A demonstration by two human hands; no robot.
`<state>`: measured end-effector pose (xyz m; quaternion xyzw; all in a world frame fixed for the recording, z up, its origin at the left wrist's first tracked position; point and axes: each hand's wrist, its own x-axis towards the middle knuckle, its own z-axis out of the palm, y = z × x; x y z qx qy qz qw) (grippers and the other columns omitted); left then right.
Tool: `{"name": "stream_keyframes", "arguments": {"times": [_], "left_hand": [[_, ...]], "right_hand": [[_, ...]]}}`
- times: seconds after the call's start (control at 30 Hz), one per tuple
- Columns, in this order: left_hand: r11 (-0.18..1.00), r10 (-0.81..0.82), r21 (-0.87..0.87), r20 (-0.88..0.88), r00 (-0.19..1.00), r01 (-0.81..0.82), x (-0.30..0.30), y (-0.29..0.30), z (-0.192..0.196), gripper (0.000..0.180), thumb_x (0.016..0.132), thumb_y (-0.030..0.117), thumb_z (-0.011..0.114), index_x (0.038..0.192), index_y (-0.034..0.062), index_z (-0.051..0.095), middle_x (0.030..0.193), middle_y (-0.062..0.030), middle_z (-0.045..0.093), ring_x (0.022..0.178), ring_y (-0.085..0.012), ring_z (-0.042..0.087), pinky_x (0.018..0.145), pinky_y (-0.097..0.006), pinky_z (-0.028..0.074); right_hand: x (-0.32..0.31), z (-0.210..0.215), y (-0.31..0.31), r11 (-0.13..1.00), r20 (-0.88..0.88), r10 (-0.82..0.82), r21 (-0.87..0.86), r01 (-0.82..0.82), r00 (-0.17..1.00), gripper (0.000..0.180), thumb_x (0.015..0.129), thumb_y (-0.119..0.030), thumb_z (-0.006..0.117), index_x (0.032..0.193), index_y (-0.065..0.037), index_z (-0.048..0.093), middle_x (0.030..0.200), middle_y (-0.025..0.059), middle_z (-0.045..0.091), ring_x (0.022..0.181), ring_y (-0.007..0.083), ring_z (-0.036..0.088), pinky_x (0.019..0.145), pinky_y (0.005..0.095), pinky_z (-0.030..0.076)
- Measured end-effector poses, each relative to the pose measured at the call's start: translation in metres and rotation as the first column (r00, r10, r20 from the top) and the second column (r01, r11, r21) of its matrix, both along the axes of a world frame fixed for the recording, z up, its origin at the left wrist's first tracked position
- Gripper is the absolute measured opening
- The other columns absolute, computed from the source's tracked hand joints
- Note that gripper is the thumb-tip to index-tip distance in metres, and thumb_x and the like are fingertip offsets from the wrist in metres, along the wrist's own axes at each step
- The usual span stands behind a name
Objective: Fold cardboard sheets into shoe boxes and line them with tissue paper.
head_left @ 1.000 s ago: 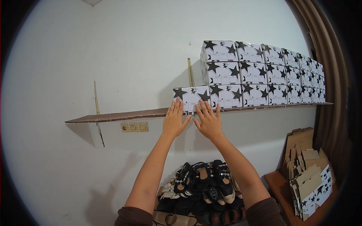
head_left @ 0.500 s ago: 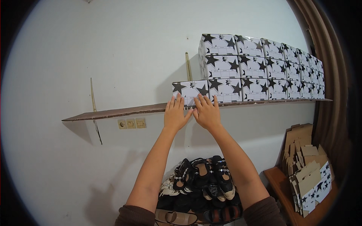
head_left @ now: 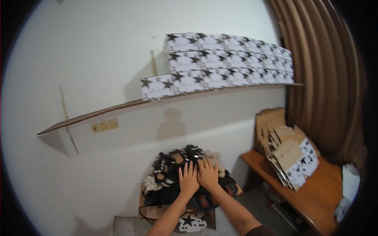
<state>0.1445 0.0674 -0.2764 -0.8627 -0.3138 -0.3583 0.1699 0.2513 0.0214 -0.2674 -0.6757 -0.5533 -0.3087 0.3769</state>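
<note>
Left hand [head_left: 189,181] and right hand [head_left: 208,177] are held unclenched, fingers extended, at one shoe pile [head_left: 160,175]; above, three tiers of starred boxes [head_left: 215,61] are shelved.

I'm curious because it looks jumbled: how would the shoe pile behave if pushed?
The shoe pile would probably slide apart, since its shoes overlap in a loose heap. The upper shoes might tumble first, judging by the heap's uneven top.

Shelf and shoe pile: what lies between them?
In the head view, just white wall bearing a shadow lies between the shelf and the shoe pile.
</note>
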Motion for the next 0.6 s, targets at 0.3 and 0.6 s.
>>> {"name": "stream_keyframes", "arguments": {"times": [0.3,0.6], "left_hand": [[0.865,-0.450,-0.278,-0.060,0.891,0.419,0.087,-0.179,-0.151,0.048,0.085,0.030,0.052,0.128,0.0085,0.051,0.141,-0.0111,0.039,0.132,-0.0294,0.032,0.108,-0.052,0.018],[0.640,-0.736,-0.365,-0.041,0.676,0.676,0.197,-0.321,-0.150,0.049,0.087,0.032,0.051,0.129,0.0066,0.049,0.141,-0.0145,0.039,0.132,-0.0312,0.032,0.108,-0.051,0.019]], "right_hand": [[0.062,-0.168,-0.244,0.796,-0.125,-0.551,-0.374,0.475,0.825,0.043,0.078,-0.018,0.055,0.121,-0.010,0.052,0.128,0.0090,0.051,0.123,0.0263,0.043,0.103,0.0591,0.024],[0.131,-0.168,-0.397,0.605,-0.247,-0.788,-0.484,0.633,0.564,0.043,0.085,-0.019,0.051,0.127,-0.009,0.047,0.130,0.0097,0.050,0.123,0.0255,0.044,0.104,0.0565,0.026]]}}
